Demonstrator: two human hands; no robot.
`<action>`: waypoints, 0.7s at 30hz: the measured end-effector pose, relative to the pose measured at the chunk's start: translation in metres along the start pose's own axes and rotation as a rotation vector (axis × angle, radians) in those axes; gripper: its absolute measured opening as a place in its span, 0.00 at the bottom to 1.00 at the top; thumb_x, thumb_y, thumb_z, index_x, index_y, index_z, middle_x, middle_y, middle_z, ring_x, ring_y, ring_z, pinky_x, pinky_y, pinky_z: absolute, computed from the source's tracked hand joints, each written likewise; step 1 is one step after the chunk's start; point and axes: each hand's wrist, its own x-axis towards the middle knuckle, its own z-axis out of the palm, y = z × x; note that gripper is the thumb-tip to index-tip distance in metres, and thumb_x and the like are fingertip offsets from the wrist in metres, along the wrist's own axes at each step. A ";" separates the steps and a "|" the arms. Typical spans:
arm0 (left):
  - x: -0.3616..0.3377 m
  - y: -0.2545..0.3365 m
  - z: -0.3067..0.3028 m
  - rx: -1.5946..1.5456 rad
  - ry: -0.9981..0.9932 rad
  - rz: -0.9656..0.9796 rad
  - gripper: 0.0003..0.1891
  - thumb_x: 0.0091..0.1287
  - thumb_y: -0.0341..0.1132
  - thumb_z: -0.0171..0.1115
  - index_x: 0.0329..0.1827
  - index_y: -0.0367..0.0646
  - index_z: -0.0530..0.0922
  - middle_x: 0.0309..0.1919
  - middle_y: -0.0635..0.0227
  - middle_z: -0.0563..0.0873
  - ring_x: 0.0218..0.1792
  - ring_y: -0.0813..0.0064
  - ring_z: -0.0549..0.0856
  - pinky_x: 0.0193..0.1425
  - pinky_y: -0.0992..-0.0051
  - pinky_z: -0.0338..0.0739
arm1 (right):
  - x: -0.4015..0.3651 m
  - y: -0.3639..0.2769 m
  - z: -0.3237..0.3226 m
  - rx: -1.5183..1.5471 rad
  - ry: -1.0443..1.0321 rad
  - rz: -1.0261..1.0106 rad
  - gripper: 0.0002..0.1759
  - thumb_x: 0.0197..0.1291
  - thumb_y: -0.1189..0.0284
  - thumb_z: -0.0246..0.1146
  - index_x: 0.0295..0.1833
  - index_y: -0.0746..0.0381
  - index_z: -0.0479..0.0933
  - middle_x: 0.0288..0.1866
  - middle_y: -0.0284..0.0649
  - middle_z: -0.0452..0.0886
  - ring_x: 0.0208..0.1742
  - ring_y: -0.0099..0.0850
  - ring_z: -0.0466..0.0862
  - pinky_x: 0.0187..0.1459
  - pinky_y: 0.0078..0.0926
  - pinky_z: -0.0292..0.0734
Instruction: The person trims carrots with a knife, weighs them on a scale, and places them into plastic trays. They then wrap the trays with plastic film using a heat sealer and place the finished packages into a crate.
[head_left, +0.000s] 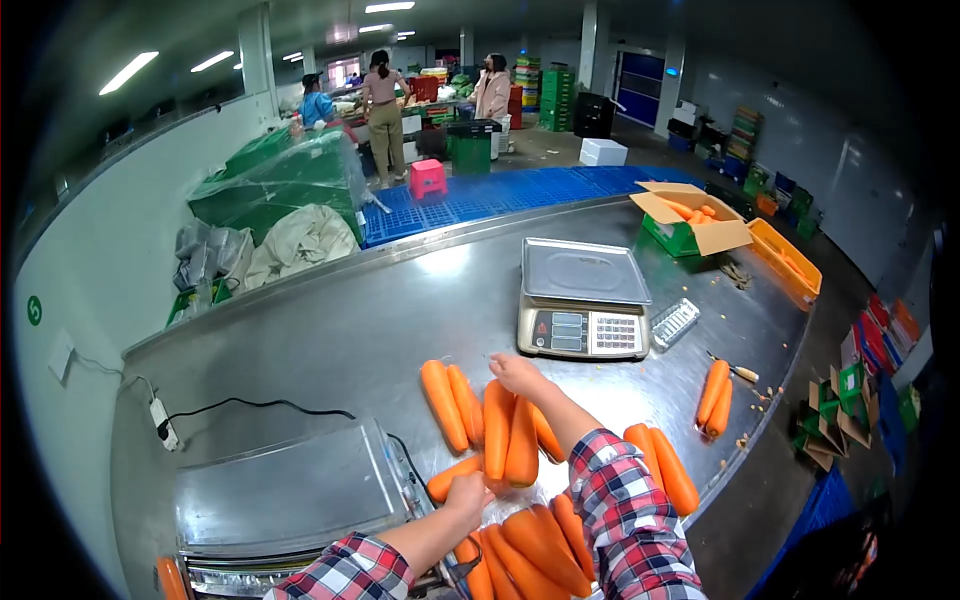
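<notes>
The left hand [468, 495] is closed on a clear plastic bag of orange carrots [522, 535], probably to steady it. The right hand [518, 375], well apart, lies on long orange carrots [497, 425] lined up on the steel bench [330, 340], its grip unclear. A silver digital scale [585, 300] stands beyond, handy for weighing.

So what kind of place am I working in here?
Likely a produce packing warehouse: loose carrots on a steel table, a weighing scale, and stacked crates behind.
</notes>
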 end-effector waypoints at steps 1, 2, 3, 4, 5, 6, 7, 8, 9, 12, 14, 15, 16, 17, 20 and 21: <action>0.001 0.000 -0.001 0.020 -0.051 -0.029 0.15 0.67 0.36 0.48 0.51 0.36 0.72 0.40 0.55 0.80 0.39 0.64 0.81 0.42 0.70 0.78 | 0.009 0.001 0.005 -0.092 -0.104 -0.001 0.17 0.63 0.64 0.50 0.50 0.62 0.78 0.45 0.50 0.81 0.46 0.47 0.81 0.49 0.36 0.76; 0.004 0.001 0.003 0.027 -0.033 -0.047 0.15 0.67 0.36 0.47 0.50 0.35 0.72 0.40 0.55 0.80 0.40 0.63 0.81 0.43 0.69 0.78 | 0.017 0.005 0.010 -0.131 -0.143 0.025 0.16 0.61 0.66 0.50 0.47 0.62 0.79 0.43 0.51 0.81 0.44 0.47 0.81 0.46 0.37 0.77; 0.006 0.001 0.007 0.033 -0.013 -0.066 0.15 0.68 0.37 0.46 0.50 0.35 0.72 0.40 0.54 0.80 0.41 0.62 0.82 0.44 0.68 0.79 | 0.021 0.002 0.012 -0.170 -0.185 0.051 0.16 0.59 0.68 0.50 0.44 0.62 0.80 0.42 0.51 0.81 0.41 0.47 0.81 0.43 0.39 0.78; 0.007 0.000 0.008 0.039 0.009 -0.087 0.15 0.68 0.37 0.45 0.50 0.35 0.72 0.39 0.54 0.81 0.41 0.62 0.82 0.46 0.67 0.79 | 0.023 0.001 0.015 -0.207 -0.230 0.076 0.15 0.58 0.69 0.50 0.41 0.62 0.81 0.40 0.51 0.82 0.39 0.47 0.82 0.40 0.40 0.79; 0.009 0.001 0.007 0.042 -0.014 -0.099 0.16 0.69 0.38 0.45 0.50 0.34 0.72 0.39 0.53 0.81 0.41 0.61 0.82 0.46 0.66 0.80 | 0.033 0.010 0.023 -0.272 -0.223 -0.016 0.15 0.54 0.72 0.50 0.40 0.62 0.82 0.39 0.51 0.82 0.36 0.47 0.82 0.34 0.41 0.80; 0.011 0.001 0.006 0.048 -0.039 -0.111 0.16 0.69 0.38 0.44 0.50 0.34 0.71 0.39 0.53 0.81 0.41 0.60 0.82 0.47 0.65 0.80 | 0.028 -0.003 0.012 -0.236 -0.273 0.030 0.15 0.54 0.72 0.51 0.41 0.63 0.81 0.38 0.50 0.82 0.35 0.46 0.83 0.32 0.39 0.81; 0.012 0.002 0.005 0.057 -0.065 -0.123 0.17 0.70 0.39 0.43 0.50 0.34 0.71 0.39 0.53 0.81 0.41 0.60 0.82 0.48 0.64 0.81 | 0.030 -0.007 0.004 -0.153 -0.334 0.110 0.14 0.54 0.71 0.52 0.40 0.64 0.81 0.36 0.49 0.82 0.34 0.45 0.83 0.32 0.38 0.81; 0.011 0.002 0.006 0.046 -0.057 -0.131 0.17 0.70 0.39 0.43 0.51 0.34 0.70 0.39 0.53 0.81 0.41 0.59 0.83 0.47 0.64 0.81 | 0.032 -0.009 -0.001 -0.071 -0.392 0.189 0.14 0.54 0.69 0.54 0.40 0.65 0.81 0.35 0.49 0.82 0.34 0.44 0.82 0.32 0.37 0.81; 0.008 0.003 0.008 0.034 -0.052 -0.134 0.17 0.71 0.39 0.42 0.51 0.34 0.70 0.40 0.52 0.80 0.40 0.59 0.83 0.46 0.64 0.82 | 0.033 -0.009 -0.003 -0.052 -0.414 0.202 0.15 0.54 0.67 0.56 0.40 0.66 0.80 0.34 0.48 0.82 0.33 0.42 0.82 0.32 0.36 0.81; 0.009 0.006 0.007 0.018 -0.044 -0.107 0.17 0.72 0.39 0.41 0.52 0.34 0.69 0.40 0.52 0.80 0.38 0.58 0.83 0.42 0.63 0.83 | 0.035 -0.012 -0.015 -0.009 -0.449 0.212 0.18 0.53 0.62 0.60 0.39 0.68 0.80 0.32 0.46 0.81 0.31 0.38 0.82 0.31 0.34 0.80; 0.006 0.006 0.005 0.017 -0.066 -0.079 0.16 0.72 0.38 0.41 0.52 0.35 0.68 0.41 0.53 0.80 0.37 0.59 0.84 0.40 0.63 0.84 | 0.030 -0.011 -0.021 0.025 -0.448 0.198 0.21 0.53 0.58 0.62 0.38 0.68 0.80 0.32 0.45 0.81 0.29 0.35 0.82 0.30 0.32 0.80; 0.004 0.010 0.004 0.015 -0.090 -0.058 0.16 0.72 0.38 0.41 0.52 0.35 0.68 0.41 0.53 0.80 0.37 0.59 0.84 0.40 0.64 0.84 | 0.028 -0.011 -0.029 0.045 -0.431 0.197 0.21 0.53 0.58 0.62 0.38 0.68 0.80 0.32 0.44 0.82 0.28 0.35 0.82 0.30 0.31 0.80; -0.003 0.016 0.003 0.015 -0.111 -0.039 0.15 0.72 0.37 0.40 0.52 0.35 0.68 0.42 0.53 0.80 0.38 0.59 0.84 0.39 0.64 0.84 | 0.026 -0.011 -0.039 0.068 -0.415 0.196 0.22 0.54 0.57 0.62 0.38 0.68 0.80 0.32 0.43 0.82 0.28 0.34 0.82 0.30 0.30 0.80; -0.013 0.024 0.001 0.018 -0.149 -0.028 0.15 0.72 0.38 0.41 0.52 0.36 0.68 0.42 0.54 0.80 0.38 0.60 0.84 0.40 0.64 0.84 | 0.023 -0.012 -0.048 0.091 -0.400 0.194 0.22 0.54 0.57 0.62 0.38 0.68 0.80 0.32 0.42 0.82 0.27 0.33 0.82 0.30 0.28 0.80; -0.052 0.056 -0.007 -0.028 -0.288 0.026 0.14 0.73 0.40 0.43 0.51 0.38 0.68 0.44 0.57 0.79 0.40 0.62 0.84 0.40 0.64 0.84 | 0.008 -0.040 -0.091 0.034 -0.321 0.239 0.24 0.59 0.53 0.58 0.33 0.68 0.80 0.27 0.41 0.80 0.23 0.30 0.80 0.29 0.27 0.79; -0.067 0.066 -0.017 0.005 -0.303 0.050 0.15 0.73 0.41 0.44 0.51 0.37 0.68 0.44 0.57 0.79 0.40 0.63 0.84 0.40 0.64 0.84 | -0.004 -0.055 -0.107 0.045 -0.267 0.224 0.26 0.60 0.52 0.57 0.30 0.67 0.79 0.24 0.40 0.79 0.22 0.29 0.79 0.27 0.27 0.77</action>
